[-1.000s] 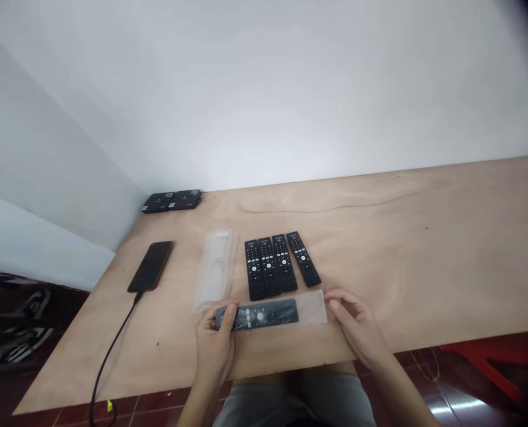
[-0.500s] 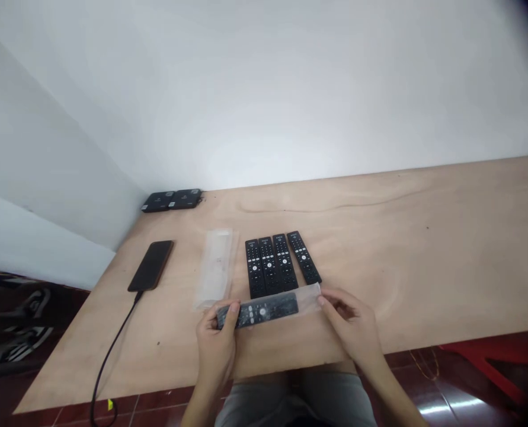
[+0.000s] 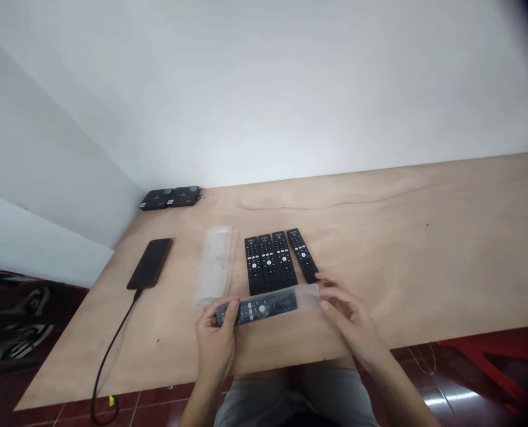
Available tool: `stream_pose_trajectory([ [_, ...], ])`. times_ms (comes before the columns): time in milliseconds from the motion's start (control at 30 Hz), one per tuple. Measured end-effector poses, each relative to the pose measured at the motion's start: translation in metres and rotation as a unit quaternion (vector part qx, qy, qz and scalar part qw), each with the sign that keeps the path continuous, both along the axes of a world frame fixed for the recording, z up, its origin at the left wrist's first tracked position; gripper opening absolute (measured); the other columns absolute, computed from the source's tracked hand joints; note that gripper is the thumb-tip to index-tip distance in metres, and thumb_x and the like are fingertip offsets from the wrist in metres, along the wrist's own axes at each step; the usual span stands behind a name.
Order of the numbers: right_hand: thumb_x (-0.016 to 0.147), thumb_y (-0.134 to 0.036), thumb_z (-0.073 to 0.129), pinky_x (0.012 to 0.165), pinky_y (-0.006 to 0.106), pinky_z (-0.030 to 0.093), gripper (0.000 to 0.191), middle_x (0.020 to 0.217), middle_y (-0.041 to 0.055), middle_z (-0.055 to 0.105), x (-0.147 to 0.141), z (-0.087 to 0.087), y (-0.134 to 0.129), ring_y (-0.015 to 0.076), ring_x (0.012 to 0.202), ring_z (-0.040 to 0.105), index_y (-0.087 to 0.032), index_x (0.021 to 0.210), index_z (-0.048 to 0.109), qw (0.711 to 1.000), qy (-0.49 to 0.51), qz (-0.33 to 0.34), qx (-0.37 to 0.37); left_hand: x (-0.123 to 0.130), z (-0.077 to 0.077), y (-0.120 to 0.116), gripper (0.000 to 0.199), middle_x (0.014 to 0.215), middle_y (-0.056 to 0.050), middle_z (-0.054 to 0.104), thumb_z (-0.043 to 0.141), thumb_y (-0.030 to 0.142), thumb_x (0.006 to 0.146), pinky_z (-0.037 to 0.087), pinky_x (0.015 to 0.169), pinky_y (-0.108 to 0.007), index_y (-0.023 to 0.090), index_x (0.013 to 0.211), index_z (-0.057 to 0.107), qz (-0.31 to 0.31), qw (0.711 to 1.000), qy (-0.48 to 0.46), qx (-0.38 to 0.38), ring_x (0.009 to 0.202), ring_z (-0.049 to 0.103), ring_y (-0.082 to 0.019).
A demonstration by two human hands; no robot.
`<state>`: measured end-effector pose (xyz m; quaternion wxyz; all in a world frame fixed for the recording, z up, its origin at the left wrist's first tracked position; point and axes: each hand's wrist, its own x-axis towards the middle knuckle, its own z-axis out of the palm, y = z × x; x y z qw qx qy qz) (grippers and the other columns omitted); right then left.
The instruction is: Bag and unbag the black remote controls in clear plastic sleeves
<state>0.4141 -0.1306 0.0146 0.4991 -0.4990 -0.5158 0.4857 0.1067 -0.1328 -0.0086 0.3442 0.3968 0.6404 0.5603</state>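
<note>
Cloudy plastic bag (image 3: 309, 298) and the remote (image 3: 278, 304) inside stay clamped in my left hand (image 3: 217, 337) above the near tabletop (image 3: 285, 347), while my right hand (image 3: 351, 317) has parted its fingers, apparently freeing the right end.

Phone (image 3: 150, 264) with black cable (image 3: 108, 350)

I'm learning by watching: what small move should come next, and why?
Probably fold the loose end of the plastic sleeve against the remote: the remote lies inside with spare plastic past one end, the left hand grips the other end, and the right hand is at the spare part.
</note>
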Motion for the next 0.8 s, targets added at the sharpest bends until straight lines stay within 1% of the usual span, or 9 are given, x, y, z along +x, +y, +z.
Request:
stream_pose_trajectory([
  [100,0.098,-0.053,0.084,0.121,0.052,0.051,0.028,0.143,0.0140,0.072,-0.002,-0.008,0.003,0.0357,0.141,0.065,-0.027,0.105,0.085,0.998,-0.033,-0.035,0.026,0.001,0.004,0.000,0.046,0.084,-0.005,0.076,0.084,0.063,0.091,0.057,0.072,-0.028,0.017,0.091,0.080,0.000,1.000,0.012,0.001,0.079,0.071,-0.022],
  [133,0.098,-0.052,0.084,0.115,0.050,0.054,0.026,0.135,0.0134,0.074,-0.002,-0.010,0.004,0.0347,0.133,0.069,-0.026,0.102,0.085,0.997,-0.043,-0.053,0.032,0.002,0.006,0.000,0.046,0.083,-0.005,0.076,0.084,0.063,0.091,0.057,0.072,-0.028,0.017,0.090,0.080,-0.001,1.000,0.017,0.001,0.079,0.072,-0.022],
  [200,0.098,-0.051,0.084,0.098,0.044,0.060,0.026,0.114,0.0113,0.078,-0.004,-0.012,0.004,0.0308,0.111,0.074,-0.025,0.098,0.084,0.994,-0.057,-0.088,0.033,0.003,0.010,0.000,0.046,0.082,-0.005,0.076,0.084,0.062,0.091,0.057,0.072,-0.028,0.017,0.089,0.080,-0.005,1.000,0.024,0.000,0.078,0.072,-0.022],
  [267,0.098,-0.052,0.083,0.081,0.039,0.060,0.028,0.096,0.0082,0.077,-0.006,-0.010,0.003,0.0264,0.089,0.071,-0.024,0.099,0.084,0.993,-0.054,-0.104,0.017,0.003,0.013,0.000,0.045,0.079,-0.005,0.075,0.084,0.062,0.090,0.056,0.070,-0.028,0.017,0.087,0.080,-0.007,1.000,0.027,-0.003,0.076,0.071,-0.022],
  [333,0.096,-0.052,0.085,0.073,0.036,0.058,0.030,0.087,0.0062,0.075,-0.009,-0.005,0.002,0.0241,0.080,0.068,-0.023,0.100,0.084,0.994,-0.037,-0.101,-0.002,0.003,0.014,0.000,0.044,0.078,-0.004,0.075,0.084,0.061,0.090,0.056,0.069,-0.027,0.017,0.087,0.080,-0.006,1.000,0.030,-0.006,0.075,0.070,-0.021],
  [500,0.089,-0.053,0.091,0.071,0.034,0.057,0.033,0.082,0.0044,0.074,-0.012,0.004,0.001,0.0223,0.077,0.067,-0.022,0.094,0.081,0.996,0.003,-0.090,-0.025,0.003,0.012,0.000,0.043,0.080,-0.004,0.075,0.084,0.060,0.092,0.056,0.070,-0.027,0.017,0.088,0.079,-0.009,1.000,0.023,-0.006,0.076,0.070,-0.021],
  [700,0.094,-0.058,0.085,0.076,0.034,0.057,0.036,0.088,0.0060,0.075,-0.013,0.007,0.001,0.0237,0.083,0.069,-0.022,0.093,0.078,0.996,-0.002,-0.083,-0.038,0.004,0.016,0.002,0.046,0.079,-0.003,0.074,0.084,0.063,0.090,0.056,0.071,-0.027,0.017,0.086,0.078,-0.010,1.000,0.027,-0.011,0.076,0.069,-0.021],
  [767,0.095,-0.060,0.085,0.080,0.035,0.057,0.038,0.094,0.0072,0.075,-0.013,0.007,0.001,0.0251,0.089,0.070,-0.022,0.092,0.078,0.997,-0.007,-0.070,-0.027,0.004,0.018,0.002,0.047,0.078,-0.003,0.073,0.084,0.063,0.089,0.056,0.070,-0.028,0.017,0.085,0.078,-0.011,0.999,0.034,-0.013,0.075,0.069,-0.021],
  [800,0.095,-0.060,0.084,0.085,0.037,0.058,0.039,0.102,0.0089,0.075,-0.012,0.007,0.002,0.0269,0.097,0.071,-0.023,0.091,0.078,0.998,-0.009,-0.061,-0.021,0.004,0.018,0.001,0.047,0.077,-0.003,0.073,0.084,0.064,0.089,0.055,0.069,-0.027,0.017,0.085,0.078,-0.010,0.999,0.033,-0.014,0.075,0.069,-0.021],
])
